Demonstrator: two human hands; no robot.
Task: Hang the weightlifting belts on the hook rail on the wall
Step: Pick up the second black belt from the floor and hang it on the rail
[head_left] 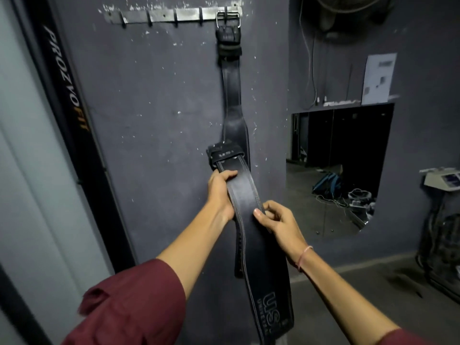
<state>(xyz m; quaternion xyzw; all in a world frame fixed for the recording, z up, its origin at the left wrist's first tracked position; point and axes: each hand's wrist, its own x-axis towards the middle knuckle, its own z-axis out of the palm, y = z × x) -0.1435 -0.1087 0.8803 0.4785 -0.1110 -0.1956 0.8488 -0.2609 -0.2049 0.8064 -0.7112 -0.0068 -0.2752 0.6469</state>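
A metal hook rail (161, 16) is fixed high on the dark grey wall. One black leather belt (232, 95) hangs by its silver buckle from the rail's rightmost hook. The other hooks to its left are bare. I hold a second black belt (249, 202) with white stitching and a "US" logo in front of the wall, well below the rail. My left hand (220, 192) grips it near its buckle end. My right hand (278, 220) pinches its edge lower down. The rest of the belt droops toward the floor.
A black door frame (72, 115) with lettering runs down the left. A mirror (333, 170) is set in the wall to the right, a paper notice (378, 78) above it. Equipment and cables (440, 240) crowd the far right corner.
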